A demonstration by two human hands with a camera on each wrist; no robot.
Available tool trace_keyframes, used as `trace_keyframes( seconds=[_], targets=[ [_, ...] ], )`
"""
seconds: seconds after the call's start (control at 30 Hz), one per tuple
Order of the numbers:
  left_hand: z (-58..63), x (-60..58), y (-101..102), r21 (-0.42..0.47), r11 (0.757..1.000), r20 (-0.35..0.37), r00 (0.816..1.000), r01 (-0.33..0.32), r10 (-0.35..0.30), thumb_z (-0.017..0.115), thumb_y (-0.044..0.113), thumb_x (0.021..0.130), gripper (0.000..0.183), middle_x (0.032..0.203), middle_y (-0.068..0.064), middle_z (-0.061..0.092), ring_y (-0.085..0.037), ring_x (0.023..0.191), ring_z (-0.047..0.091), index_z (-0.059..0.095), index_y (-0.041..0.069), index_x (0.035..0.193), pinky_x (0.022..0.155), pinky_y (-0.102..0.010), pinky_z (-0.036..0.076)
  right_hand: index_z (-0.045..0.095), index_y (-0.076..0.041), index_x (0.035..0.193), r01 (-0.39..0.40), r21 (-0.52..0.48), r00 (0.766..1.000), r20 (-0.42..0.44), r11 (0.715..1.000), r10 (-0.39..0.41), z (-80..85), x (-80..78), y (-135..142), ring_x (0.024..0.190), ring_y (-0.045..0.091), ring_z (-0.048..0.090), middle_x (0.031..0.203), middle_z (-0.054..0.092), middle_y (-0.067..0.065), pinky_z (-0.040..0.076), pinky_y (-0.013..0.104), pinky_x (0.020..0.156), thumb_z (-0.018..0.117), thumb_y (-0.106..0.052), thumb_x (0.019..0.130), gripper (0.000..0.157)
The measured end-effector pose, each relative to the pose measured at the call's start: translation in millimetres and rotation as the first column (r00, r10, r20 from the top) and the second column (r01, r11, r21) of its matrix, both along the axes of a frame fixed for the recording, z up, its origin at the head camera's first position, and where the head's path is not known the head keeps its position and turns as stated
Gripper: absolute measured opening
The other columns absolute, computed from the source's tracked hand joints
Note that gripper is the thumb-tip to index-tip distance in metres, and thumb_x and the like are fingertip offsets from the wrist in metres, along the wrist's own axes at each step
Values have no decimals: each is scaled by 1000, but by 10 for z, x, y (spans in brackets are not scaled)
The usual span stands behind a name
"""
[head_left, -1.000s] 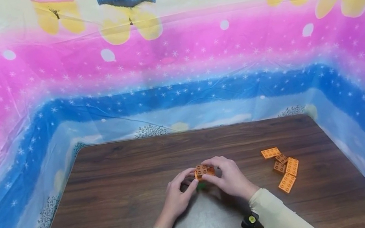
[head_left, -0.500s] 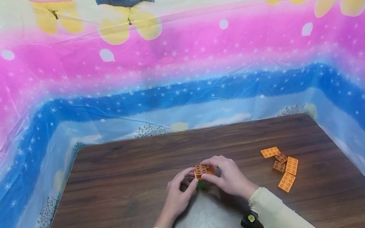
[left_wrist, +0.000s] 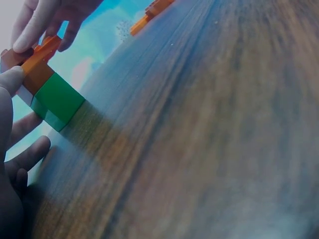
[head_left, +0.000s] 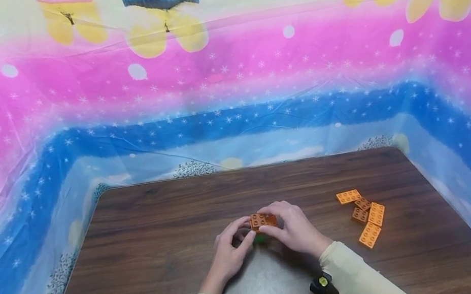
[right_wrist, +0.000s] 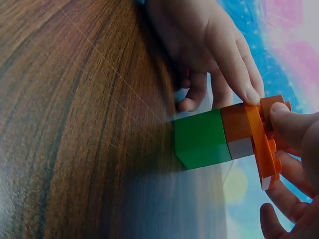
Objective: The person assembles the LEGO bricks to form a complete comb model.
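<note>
Slight leftward shift of the brown brick [head_left: 257, 221] since the earlier frame was noted. At lower centre frame, it was pinched by the right-hand grip [head_left: 293, 226] above an orange plate [right_wrist: 259, 134], held between left-hand grip [head_left: 229, 252] fingertips; a green block [right_wrist: 202, 139] was seen below.

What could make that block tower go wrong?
The flat orange block sticks out past the lower brown block, so bumping that end might tip everything. The top brown block, pinched by the right hand, might not click if it's crooked. And all of them sit above one green block, so they could topple if the left hand lets go during a push.
</note>
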State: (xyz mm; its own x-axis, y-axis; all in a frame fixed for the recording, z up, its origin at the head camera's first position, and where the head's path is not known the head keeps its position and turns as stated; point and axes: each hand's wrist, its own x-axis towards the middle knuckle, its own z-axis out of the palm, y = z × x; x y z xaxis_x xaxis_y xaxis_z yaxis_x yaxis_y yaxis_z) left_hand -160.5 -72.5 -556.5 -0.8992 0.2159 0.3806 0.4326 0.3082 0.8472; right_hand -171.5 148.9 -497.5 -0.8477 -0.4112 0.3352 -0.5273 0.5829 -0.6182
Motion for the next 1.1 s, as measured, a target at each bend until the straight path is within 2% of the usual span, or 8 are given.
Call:
trace_keyframes(
  seconds=[0.43, 0.87, 1.1],
  targets=[
    [-22, -4, -4, -11, 1000, -17, 1000, -4, 4, 72, 22, 101, 34, 118, 1, 75, -10, 82, 68, 69, 16, 135, 76, -35, 58, 73, -15, 124, -29, 36, 998, -58, 999, 31, -8, -21, -3, 102, 13, 63, 112, 73, -4, 57, 36, 83, 81, -25, 95, 32],
    [-21, -6, 10, -7, 1000, -43, 999, -1, 1, 71, 20, 101, 34, 118, -1, 75, -14, 83, 69, 68, 15, 135, 76, -36, 58, 72, -14, 126, -35, 57, 998, -59, 998, 38, 8, -18, 1, 101, 13, 63, 112, 72, -3, 56, 36, 82, 78, -26, 97, 32],
    [-17, 0, 5, -19, 1000, -16, 1000, 10, -10, 70, 22, 103, 35, 121, -1, 74, -14, 85, 69, 67, 18, 137, 76, -33, 58, 72, -14, 126, -31, 55, 998, -50, 998, 34, -2, -12, 1, 103, 14, 63, 114, 73, -3, 56, 38, 84, 77, -27, 98, 32]
  ],
)
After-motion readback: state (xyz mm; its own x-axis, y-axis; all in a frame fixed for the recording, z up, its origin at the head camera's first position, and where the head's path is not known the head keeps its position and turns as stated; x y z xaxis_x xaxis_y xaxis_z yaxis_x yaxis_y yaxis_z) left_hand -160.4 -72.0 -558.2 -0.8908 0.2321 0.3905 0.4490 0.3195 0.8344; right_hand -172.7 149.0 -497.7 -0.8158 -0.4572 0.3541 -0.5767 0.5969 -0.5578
